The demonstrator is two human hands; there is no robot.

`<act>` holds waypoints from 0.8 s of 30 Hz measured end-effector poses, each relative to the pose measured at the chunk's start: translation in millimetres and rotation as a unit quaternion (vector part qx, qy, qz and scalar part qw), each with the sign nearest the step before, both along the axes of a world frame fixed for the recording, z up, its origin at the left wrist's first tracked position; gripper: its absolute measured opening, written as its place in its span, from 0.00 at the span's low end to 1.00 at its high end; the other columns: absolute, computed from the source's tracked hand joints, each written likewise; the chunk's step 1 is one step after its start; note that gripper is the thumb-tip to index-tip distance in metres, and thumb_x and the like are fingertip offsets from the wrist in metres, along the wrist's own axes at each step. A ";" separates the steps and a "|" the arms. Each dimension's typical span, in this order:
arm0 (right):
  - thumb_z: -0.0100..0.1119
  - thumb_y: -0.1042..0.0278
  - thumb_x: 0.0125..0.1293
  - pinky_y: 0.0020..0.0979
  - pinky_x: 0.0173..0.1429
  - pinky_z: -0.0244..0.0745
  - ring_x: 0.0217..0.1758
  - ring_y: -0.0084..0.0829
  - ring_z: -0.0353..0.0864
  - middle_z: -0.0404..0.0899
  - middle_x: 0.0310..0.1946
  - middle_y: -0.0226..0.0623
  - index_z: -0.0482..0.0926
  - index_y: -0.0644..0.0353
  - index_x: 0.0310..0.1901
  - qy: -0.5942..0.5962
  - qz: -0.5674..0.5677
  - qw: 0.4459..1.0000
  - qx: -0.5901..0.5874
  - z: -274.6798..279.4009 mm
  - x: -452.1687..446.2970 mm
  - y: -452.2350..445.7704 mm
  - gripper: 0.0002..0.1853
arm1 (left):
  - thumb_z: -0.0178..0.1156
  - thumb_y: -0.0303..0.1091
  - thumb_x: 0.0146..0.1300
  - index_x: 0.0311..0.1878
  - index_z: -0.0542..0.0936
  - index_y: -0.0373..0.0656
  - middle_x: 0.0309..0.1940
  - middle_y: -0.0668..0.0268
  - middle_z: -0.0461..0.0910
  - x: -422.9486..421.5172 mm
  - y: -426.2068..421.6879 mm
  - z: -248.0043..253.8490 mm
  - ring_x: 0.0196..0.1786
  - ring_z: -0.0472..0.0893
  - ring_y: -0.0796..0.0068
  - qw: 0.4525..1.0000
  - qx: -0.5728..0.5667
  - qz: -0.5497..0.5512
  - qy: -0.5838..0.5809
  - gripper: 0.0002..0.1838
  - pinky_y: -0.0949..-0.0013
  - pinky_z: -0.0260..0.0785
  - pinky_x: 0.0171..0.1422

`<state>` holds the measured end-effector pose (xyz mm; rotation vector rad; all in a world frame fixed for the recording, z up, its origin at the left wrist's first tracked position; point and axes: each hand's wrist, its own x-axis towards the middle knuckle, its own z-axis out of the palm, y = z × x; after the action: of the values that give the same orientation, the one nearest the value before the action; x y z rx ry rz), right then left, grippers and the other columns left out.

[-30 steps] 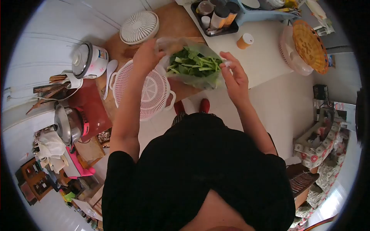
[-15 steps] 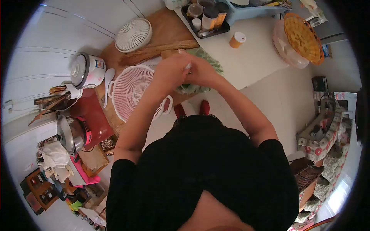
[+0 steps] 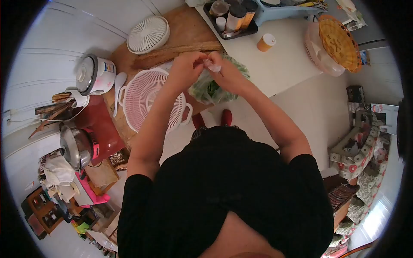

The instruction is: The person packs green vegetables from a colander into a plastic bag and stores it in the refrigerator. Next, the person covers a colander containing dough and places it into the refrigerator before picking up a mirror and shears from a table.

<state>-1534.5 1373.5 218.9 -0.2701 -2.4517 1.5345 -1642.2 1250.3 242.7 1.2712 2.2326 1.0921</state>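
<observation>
A clear plastic bag [image 3: 202, 92] with green leafy vegetables [image 3: 212, 88] inside sits at the counter's front edge. Above it, my left hand [image 3: 186, 69] and my right hand [image 3: 226, 76] meet with fingertips pinched. Between them is a whitish, crumpled bit of plastic [image 3: 212, 66], which looks like the gathered top of the bag. Both hands are closed on it. Just left of the bag, partly behind my left forearm, stands a pink and white colander [image 3: 140, 92] with handles.
A wooden board [image 3: 176, 53] and a white slatted lid [image 3: 148, 35] lie behind the colander. On the left are a rice cooker [image 3: 95, 74] and a white ladle [image 3: 118, 92]. A small jar [image 3: 266, 42], a tray of jars [image 3: 234, 36] and a wicker basket [image 3: 340, 43] stand to the right.
My hands have drawn slightly apart, and the whitish plastic between them shows more. More of the bag and its greens is visible below the hands.
</observation>
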 end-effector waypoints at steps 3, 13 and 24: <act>0.47 0.63 0.63 0.39 0.38 0.68 0.35 0.45 0.76 0.76 0.28 0.47 0.66 0.62 0.37 -0.067 -0.014 0.996 0.064 13.2 -1.9 2.6 0.11 | 0.56 0.23 0.51 0.38 0.78 0.39 0.31 0.61 0.80 -1.0 2.0 1.0 0.32 0.80 0.70 0.999 0.031 -0.015 0.040 0.10 0.70 0.71 0.40; 0.56 0.75 0.55 0.27 0.36 0.69 0.30 0.22 0.72 0.76 0.27 0.30 0.74 0.59 0.31 -0.125 0.114 0.976 -0.139 10.3 2.8 29.0 0.02 | 0.53 0.29 0.57 0.44 0.74 0.39 0.47 0.63 0.74 5.3 -5.8 -20.4 0.51 0.73 0.76 0.961 0.171 -0.035 -0.215 0.12 0.73 0.63 0.56; 0.56 0.68 0.46 0.36 0.32 0.71 0.32 0.36 0.75 0.72 0.25 0.31 0.70 0.54 0.31 0.161 0.037 0.899 0.406 21.4 4.4 16.3 0.09 | 0.50 0.25 0.56 0.48 0.75 0.39 0.39 0.68 0.77 -12.0 18.5 -52.4 0.42 0.73 0.80 0.940 0.083 -0.135 -0.302 0.15 0.76 0.64 0.49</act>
<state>-1530.1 1389.8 240.3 0.2183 -2.5752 0.4085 -1654.2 1268.8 190.3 1.0692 1.4939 1.3553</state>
